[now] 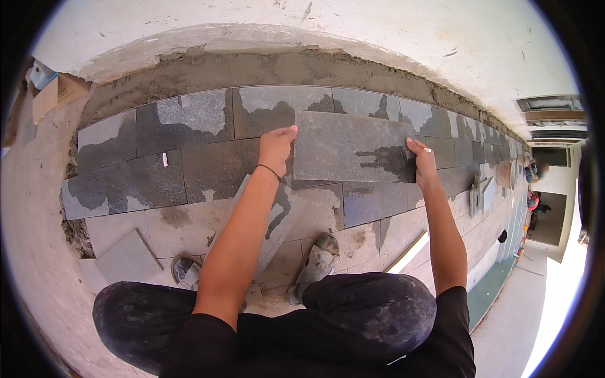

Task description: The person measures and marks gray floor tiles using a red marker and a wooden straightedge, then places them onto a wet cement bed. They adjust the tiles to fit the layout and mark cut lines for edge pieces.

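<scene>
A grey rectangular stone tile (340,142) is held up in front of me, above the laid floor tiles, with a dark wet patch near its right end. My left hand (276,150) grips its left edge, thumb along the side. At the opposite end, my right hand (423,161) has the tile's right edge between thumb and fingers, and a ring shows on one finger. Beneath, rows of laid grey tiles (208,165) carry dark damp areas. Another loose tile (277,220) lies partly hidden behind my left forearm, between my feet.
A strip of rough mortar (252,68) runs between the tiles and the white wall (353,25). A small white piece (165,159) lies on the left tiles. One loose tile (129,258) rests lower left; stacked tiles (483,194) stand at right. A person (535,171) is far right.
</scene>
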{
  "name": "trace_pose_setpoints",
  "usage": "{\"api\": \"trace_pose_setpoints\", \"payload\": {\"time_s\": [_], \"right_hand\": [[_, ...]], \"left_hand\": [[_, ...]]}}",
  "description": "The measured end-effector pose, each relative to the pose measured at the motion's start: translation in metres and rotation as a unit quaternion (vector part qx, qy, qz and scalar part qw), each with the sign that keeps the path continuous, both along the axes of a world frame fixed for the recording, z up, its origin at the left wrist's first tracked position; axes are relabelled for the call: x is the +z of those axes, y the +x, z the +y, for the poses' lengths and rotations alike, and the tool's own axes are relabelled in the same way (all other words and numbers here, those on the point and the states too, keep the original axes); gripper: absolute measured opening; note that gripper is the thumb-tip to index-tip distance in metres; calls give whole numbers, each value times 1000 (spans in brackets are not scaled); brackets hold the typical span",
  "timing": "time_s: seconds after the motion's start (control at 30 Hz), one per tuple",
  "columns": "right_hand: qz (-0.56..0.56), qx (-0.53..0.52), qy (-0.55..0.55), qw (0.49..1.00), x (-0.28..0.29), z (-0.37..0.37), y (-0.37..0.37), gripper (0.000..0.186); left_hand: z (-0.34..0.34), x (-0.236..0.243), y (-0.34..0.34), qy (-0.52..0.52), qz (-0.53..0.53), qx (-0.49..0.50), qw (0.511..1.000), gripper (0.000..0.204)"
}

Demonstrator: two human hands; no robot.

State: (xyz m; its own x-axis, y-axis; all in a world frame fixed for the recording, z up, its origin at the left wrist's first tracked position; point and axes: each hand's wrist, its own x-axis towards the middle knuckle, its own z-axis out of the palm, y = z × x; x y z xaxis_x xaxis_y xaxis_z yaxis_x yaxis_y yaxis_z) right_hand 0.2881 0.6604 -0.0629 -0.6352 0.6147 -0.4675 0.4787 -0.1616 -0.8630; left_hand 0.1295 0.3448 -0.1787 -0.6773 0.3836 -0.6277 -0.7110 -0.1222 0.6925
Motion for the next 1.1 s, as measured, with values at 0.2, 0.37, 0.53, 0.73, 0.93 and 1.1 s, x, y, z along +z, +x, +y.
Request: {"api": "trace_pose_setpoints", "payload": {"time_s": [0.2,0.37,0.53,0.73,0.93,1.1], "right_hand": [[-127,26,152,980,53,-8,-69,20],[-138,-29,111,984,93,-18,-60,25],[-98,-59,102,988,41,-26,-78,24],[-45,-37,12,998,-59,-28,-155,23],[-47,91,64,993,-106,-12,-249,22],[-23,107,72,991,-130,5,-289,27]], "left_hand": [[7,-7,5,-6,-67,44,997,23],[-5,37,-21,52,-78,36,995,20],[-26,16,-73,33,-64,36,997,24],[-53,-21,-132,-69,47,75,994,29],[-56,-10,-199,-175,68,63,980,34],[-47,-25,-234,-237,90,46,966,35]]}}
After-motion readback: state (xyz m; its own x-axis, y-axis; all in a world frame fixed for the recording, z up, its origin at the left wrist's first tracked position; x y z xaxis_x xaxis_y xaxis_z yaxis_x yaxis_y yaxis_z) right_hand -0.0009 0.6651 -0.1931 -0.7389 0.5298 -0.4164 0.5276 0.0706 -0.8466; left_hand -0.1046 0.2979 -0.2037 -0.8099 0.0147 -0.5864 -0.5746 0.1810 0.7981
